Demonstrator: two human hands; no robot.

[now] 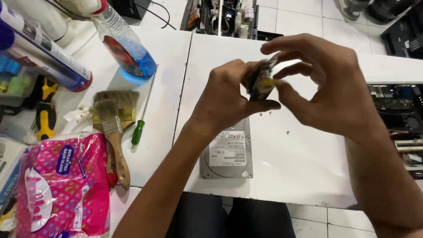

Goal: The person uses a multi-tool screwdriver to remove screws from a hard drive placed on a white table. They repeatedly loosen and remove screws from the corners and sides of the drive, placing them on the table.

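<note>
My left hand (227, 99) and my right hand (328, 86) meet above the white table (304, 163), both pinching a small dark part with a yellow patch (262, 81). It is blurred, so I cannot tell what it is. Below my left wrist a silver hard drive (229, 156) lies flat on the table, label side up, partly hidden by my forearm.
Two paint brushes (113, 119) and a green-handled screwdriver (140, 125) lie left of the drive. A pink plastic pack (64, 185), a yellow-black tool (45, 112), a bottle of blue liquid (128, 48) and spray cans (42, 55) crowd the left. Open computer hardware (403, 117) sits right.
</note>
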